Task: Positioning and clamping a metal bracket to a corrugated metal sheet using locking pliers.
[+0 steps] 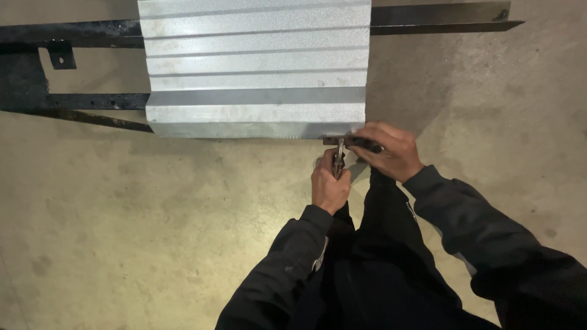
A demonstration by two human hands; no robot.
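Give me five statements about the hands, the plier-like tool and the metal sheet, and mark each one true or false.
1. The left hand grips a plier-like tool at the near edge of the corrugated metal sheet. True.
2. The right hand hangs free, well away from the sheet. False: it rests on a dark metal piece at the sheet's near right corner.
3. The sheet lies across dark metal bars. True.
4. The floor is covered in green carpet. False: it looks like bare concrete.
5. Both arms wear short white sleeves. False: the sleeves are long and dark.
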